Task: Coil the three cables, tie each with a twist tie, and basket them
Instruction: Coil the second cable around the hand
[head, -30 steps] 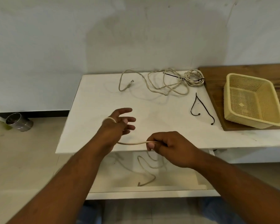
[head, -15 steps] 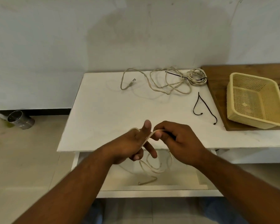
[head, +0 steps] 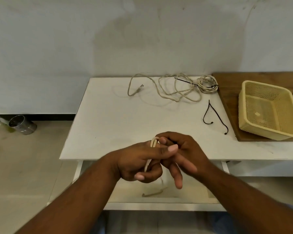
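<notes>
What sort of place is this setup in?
Probably a plain room at home or a makeshift workspace, not a lab: a white rectangular table set against a bare pale wall, a beige floor, and a steel cylindrical can left on it.

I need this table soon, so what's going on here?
A person holds a few loops of beige cable in the left hand, the right hand pinching them on top; its tail hangs toward the open drawer. A cable tangle and a black twist tie lie on the table. The yellow basket holds no cable yet.
</notes>
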